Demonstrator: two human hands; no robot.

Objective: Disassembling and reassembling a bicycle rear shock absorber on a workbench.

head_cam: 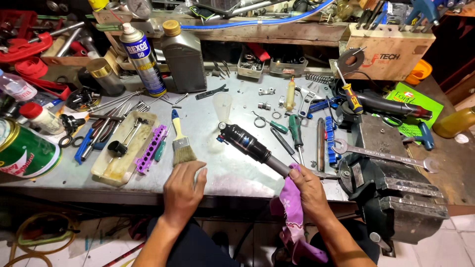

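My right hand (308, 190) grips the grey shaft end of a black shock absorber (250, 145) through a pink patterned cloth (292, 212) that hangs below the bench edge. The shock's black body points up and left over the grey workbench (227, 173). My left hand (184, 188) rests near the bench's front edge, fingers curled, touching the bristles of a paintbrush (180, 146) with a blue and yellow handle. It holds nothing that I can see.
A dark bench vise (391, 193) stands at the right with a long spanner (383, 155) on it. A tray of tools (121, 151), a spray can (143, 62), a grey oil bottle (184, 57), a clear plastic cup (222, 105) and screwdrivers (295, 131) crowd the bench.
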